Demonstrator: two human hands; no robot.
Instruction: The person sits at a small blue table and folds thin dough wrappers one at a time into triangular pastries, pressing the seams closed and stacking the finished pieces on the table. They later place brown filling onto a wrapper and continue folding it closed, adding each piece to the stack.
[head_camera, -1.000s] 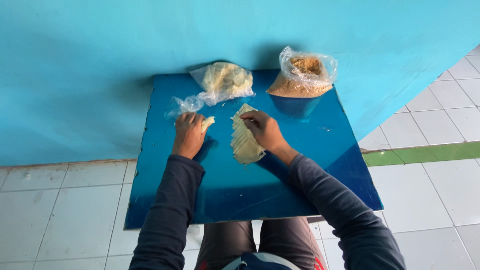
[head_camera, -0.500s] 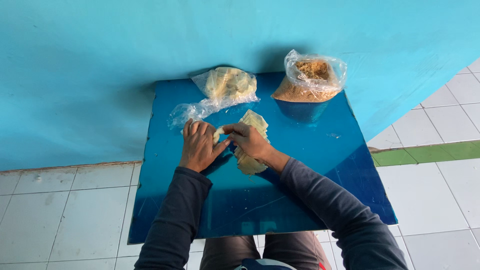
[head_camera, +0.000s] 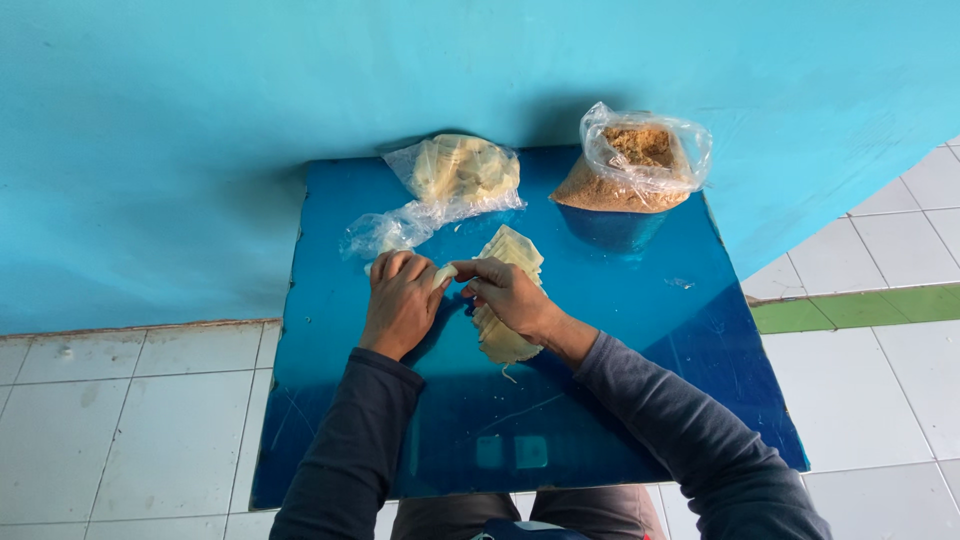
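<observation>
My left hand and my right hand meet over a glossy blue table. Between their fingertips they pinch a small pale rolled wrapper. Under and behind my right hand lies a fanned row of pale yellow wrapper sheets on the tabletop. Both forearms wear dark long sleeves.
A clear plastic bag of pale wrappers lies at the table's far edge, its loose end trailing left. A clear bag of brown crumbly filling sits at the far right. A blue wall stands behind; white tiled floor surrounds the table.
My right hand left the wrapper stack and came across to my left hand. Both hands now hold the small rolled piece together.
</observation>
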